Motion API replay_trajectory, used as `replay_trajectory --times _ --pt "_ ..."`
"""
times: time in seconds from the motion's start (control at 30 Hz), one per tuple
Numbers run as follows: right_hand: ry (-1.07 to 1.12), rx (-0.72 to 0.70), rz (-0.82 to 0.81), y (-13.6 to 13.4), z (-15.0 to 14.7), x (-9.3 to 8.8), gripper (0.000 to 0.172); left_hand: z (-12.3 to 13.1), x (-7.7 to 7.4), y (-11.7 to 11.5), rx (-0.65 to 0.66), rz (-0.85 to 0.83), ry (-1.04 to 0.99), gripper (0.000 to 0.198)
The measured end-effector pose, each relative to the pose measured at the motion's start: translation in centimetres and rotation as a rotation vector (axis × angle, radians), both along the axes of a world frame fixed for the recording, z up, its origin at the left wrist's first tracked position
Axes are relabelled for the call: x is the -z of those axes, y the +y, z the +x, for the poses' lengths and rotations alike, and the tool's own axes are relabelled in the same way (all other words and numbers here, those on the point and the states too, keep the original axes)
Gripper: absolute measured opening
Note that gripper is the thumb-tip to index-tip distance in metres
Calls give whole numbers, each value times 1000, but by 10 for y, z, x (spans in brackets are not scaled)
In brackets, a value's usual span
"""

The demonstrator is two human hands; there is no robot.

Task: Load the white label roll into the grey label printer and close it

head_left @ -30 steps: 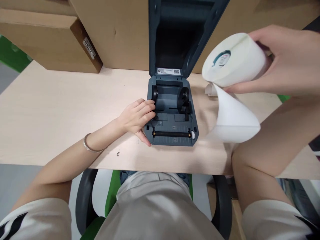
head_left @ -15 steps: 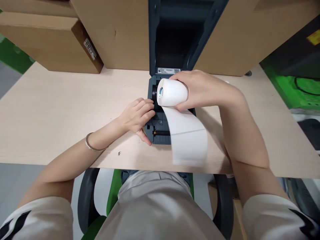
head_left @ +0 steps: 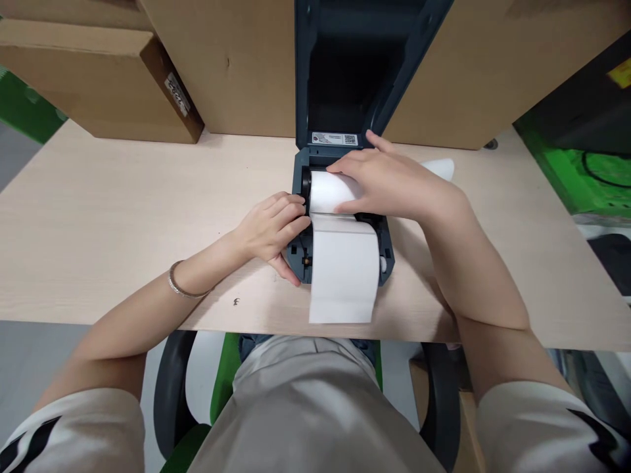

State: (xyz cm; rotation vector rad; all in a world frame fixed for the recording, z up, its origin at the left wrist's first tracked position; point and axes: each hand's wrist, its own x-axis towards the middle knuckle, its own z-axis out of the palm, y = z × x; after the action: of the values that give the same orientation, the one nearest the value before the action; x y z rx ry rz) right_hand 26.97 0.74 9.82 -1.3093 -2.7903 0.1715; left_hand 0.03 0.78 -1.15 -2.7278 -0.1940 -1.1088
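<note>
A dark label printer lies on the table with its lid raised. Inside its bay sits a white label roll, and a strip of blank labels runs from it over the printer's front, its end above the tabletop. My right hand is on the roll, fingers across its top and thumb at its lower side; the roll's right end is hidden. With fingers curled over the left rim and thumb against the front corner, my left hand grips the printer beside a black roll holder.
Large cardboard boxes stand behind the printer, with a smaller carton at the back left. A white rounded object shows partly behind my right wrist. The wooden tabletop ends just before my body.
The label roll has gone down into the printer's bay and lies straighter. Its strip has swung left, now lying over the front. My left hand stays nearly still on the printer.
</note>
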Motion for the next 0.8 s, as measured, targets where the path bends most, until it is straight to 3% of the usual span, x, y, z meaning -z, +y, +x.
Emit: replay_trajectory --times 0.07,0.13,0.2,0.3,0.37,0.47,0.63,0.8 --pt "-66 61 23 -27 -7 -16 43 -1 0 0 -42 22 45 97" --pt "-157 134 7 -59 -19 -26 43 -1 -1 0 -80 46 81 97" --pt "-229 179 -67 -87 -31 -26 46 0 -3 1 -84 70 68 98" --pt "-304 208 -129 -114 -50 -9 58 3 -5 1 -53 106 -3 98" --pt "-349 226 -124 -123 -60 3 70 5 -5 1 -36 113 -34 98" --pt "-356 233 -131 -129 -70 11 70 6 -5 1 -14 81 -47 94" --pt "-238 229 -139 -134 -75 5 71 1 0 2 7 8 -44 90" --pt "-361 203 -198 -131 -76 0 78 -2 1 1 -83 24 44 91"
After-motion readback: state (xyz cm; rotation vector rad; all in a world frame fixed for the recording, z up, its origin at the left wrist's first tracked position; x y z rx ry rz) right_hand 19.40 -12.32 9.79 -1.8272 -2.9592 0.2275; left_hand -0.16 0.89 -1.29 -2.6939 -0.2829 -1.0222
